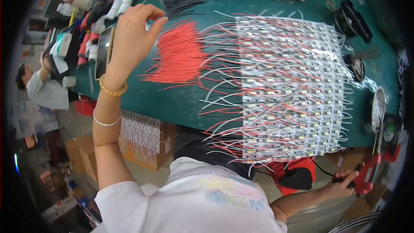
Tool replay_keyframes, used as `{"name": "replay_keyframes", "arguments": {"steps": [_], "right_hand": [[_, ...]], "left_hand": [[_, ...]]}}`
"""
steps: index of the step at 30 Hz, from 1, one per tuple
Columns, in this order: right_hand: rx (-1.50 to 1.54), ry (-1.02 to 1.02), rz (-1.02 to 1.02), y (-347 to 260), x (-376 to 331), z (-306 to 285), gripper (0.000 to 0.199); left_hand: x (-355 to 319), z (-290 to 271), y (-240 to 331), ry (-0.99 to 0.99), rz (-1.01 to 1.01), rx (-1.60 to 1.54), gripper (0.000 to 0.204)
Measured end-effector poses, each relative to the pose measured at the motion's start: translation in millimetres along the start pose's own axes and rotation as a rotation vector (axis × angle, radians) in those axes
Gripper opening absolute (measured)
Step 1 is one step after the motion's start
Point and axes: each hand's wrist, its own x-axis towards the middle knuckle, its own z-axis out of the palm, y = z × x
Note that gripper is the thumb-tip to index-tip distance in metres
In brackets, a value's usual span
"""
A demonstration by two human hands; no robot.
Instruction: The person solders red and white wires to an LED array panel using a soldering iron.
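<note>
The right hand (pixel 340 186) wraps around a red tool (pixel 368 174) off the desk (pixel 172 105). On the desk, the white panel (pixel 289 90) already bears many wires, while 2 loose piles, red wires (pixel 181 54) and farther black wires (pixel 179 2), seemingly remain unattached. Beside them, the left hand (pixel 137 28) hangs curled; whether it pinches anything is unclear.

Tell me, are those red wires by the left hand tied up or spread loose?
Spread loose: the red wires lie in a flattish pile on the green table, ends straggling out on both sides; no tie shows.
</note>
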Motion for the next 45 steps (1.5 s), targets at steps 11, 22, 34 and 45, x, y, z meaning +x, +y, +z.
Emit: {"name": "replay_keyframes", "arguments": {"steps": [11,22,34,45], "right_hand": [[0.133,-0.098,-0.068,-13,-11,6,0.023],[0.27,-0.133,-0.049,-10,-17,19,0.039],[0.335,-0.094,0.007,15,7,10,0.037],[0.505,-0.279,0.012,2,-23,-27,0.065]], "left_hand": [[-4,37,-10,-0.104,0.2,0.029,0.011],[-9,32,-19,-0.123,0.039,0.0,0.009],[14,36,5,-0.179,-0.038,0.016,0.011],[-4,35,127,-0.287,0.097,-0.625,0.005]]}}
